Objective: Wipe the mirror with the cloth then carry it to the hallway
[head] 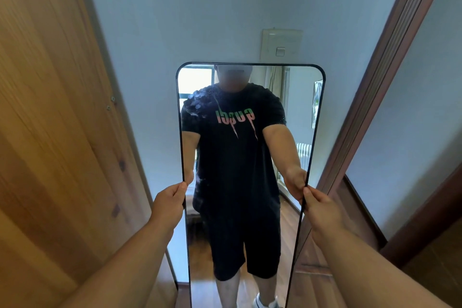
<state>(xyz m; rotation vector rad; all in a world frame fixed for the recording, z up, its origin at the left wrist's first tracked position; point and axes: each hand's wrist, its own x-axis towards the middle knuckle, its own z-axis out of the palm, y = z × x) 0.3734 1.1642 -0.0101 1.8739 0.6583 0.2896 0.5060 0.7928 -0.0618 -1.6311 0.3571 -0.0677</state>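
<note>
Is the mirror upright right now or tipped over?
Upright: the mirror stands tall, rounded top uppermost, with the left hand and right hand gripping its side edges. Its bottom is out of frame.

The mirror [247, 157] fills the narrow gap between the wooden door [50, 132] and the dark door frame [375, 107]; a pale wall [200, 7] blocks ahead.

Soft daylight, wide-angle edge warp, blur at door [37, 132].
</note>
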